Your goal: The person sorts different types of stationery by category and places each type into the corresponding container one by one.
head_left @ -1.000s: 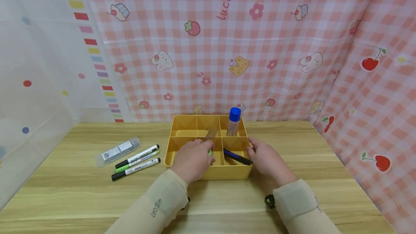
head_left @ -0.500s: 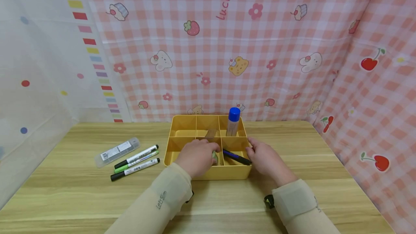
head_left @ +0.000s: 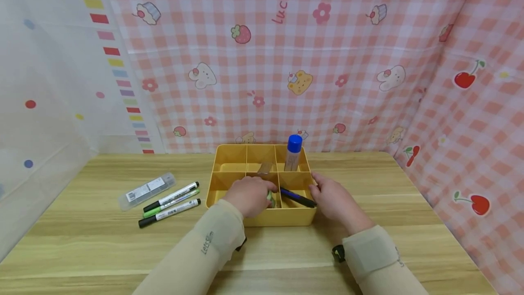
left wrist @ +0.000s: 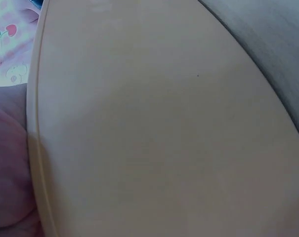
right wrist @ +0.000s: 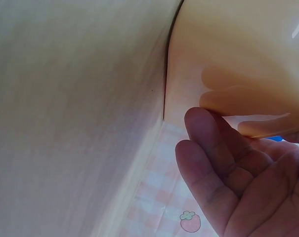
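Observation:
A yellow divided organizer box [head_left: 278, 217] stands on the table, its front wall filling the left wrist view. My left hand [head_left: 249, 196] reaches into the front middle compartment, fingers bent about a small light green object [head_left: 270, 198]. Its kind is hard to tell, as the hand covers most of it. My right hand [head_left: 333, 197] rests against the box's right side; in the right wrist view its fingers [right wrist: 203, 123] are fairly straight beside the glossy wall. A black and blue pen [head_left: 297, 197] lies slanted in the front right compartment.
A blue-capped glue stick [head_left: 292, 156] stands upright in the back right compartment. A brown piece [head_left: 265, 168] sits in the back middle one. Left of the box lie a clear plastic case [head_left: 147, 191], two black-capped markers [head_left: 178, 213] and a green pen [head_left: 151, 213]. A curtain [head_left: 262, 58] hangs behind.
My left hand has shifted slightly to the right within the front middle compartment, and more of the green object shows beneath its fingers. The right hand stays against the box.

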A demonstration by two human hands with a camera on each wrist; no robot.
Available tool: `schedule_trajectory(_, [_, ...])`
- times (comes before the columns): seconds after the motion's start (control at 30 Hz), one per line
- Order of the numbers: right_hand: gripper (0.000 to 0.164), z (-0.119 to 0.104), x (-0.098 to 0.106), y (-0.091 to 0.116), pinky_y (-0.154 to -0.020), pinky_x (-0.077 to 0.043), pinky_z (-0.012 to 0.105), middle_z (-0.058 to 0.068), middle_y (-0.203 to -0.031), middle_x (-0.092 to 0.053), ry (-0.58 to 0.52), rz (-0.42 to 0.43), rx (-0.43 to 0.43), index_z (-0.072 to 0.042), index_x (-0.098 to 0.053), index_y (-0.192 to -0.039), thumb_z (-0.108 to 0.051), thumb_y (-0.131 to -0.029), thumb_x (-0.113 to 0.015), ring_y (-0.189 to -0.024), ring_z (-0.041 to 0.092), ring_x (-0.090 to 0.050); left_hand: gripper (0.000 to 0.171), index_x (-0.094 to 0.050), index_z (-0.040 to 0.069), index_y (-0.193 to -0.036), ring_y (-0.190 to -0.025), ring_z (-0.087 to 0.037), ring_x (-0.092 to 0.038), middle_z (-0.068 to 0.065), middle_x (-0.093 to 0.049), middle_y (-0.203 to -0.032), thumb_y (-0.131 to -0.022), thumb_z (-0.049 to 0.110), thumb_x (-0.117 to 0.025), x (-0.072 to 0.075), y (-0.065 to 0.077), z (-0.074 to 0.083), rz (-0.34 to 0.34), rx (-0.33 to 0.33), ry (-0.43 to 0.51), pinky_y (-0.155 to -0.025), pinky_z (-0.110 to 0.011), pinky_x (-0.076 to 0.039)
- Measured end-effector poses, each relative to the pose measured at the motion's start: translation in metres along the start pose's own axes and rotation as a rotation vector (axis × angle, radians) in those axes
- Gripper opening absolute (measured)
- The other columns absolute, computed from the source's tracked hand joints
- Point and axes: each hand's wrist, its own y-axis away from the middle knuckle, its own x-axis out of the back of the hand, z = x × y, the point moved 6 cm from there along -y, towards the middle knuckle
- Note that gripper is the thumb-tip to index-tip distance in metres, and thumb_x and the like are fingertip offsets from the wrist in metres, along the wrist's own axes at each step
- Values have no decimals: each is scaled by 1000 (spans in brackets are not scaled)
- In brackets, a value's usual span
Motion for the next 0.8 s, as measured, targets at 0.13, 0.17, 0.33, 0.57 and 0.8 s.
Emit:
schedule_trajectory(0.13, [51,0,0,0,-52,-43,35,16,-122,-53,1,4,-3,-10,-31,-146,-29,-100,-42,-56,21,-46,41,-54,30,-131,-116,-25,-46,3,-55,-129,-91,36,-59,1,-1,1,-9,7,-17,-94,-48,-41])
schedule_trajectory(0.17, [51,1,0,0,-52,-44,35,16,-123,-53,-1,4,-4,-11,-31,-146,-29,-100,-42,-56,21,-46,41,-54,30,-131,-115,-24,-48,4,-55,-128,-91,36,-59,1,-1,1,-12,9,-19,-92,-48,-42])
schedule_trajectory(0.33, [51,1,-1,0,-51,-45,35,15,-125,-52,-12,-9,-15,-11,-30,-146,-29,-100,-42,-57,21,-47,39,-57,30,-128,-109,-20,-52,8,-58,-124,-90,32,-61,1,-3,1,-21,25,-9,-88,-47,-43])
schedule_trajectory(0.57, [51,0,0,0,-52,-44,35,16,-124,-52,-4,-6,-10,-11,-31,-146,-29,-100,-42,-57,21,-47,41,-55,29,-130,-108,-20,-52,8,-58,-125,-89,30,-61,1,-5,1,-26,56,8,-90,-48,-42])
schedule_trajectory(0.8, [51,2,-1,0,-52,-44,35,16,-125,-52,-14,-11,-19,-12,-30,-146,-29,-100,-42,-57,22,-47,57,-47,27,-138,-116,-23,-47,6,-52,-132,-86,44,-63,-1,-4,-1,-25,70,37,-96,-52,-38])
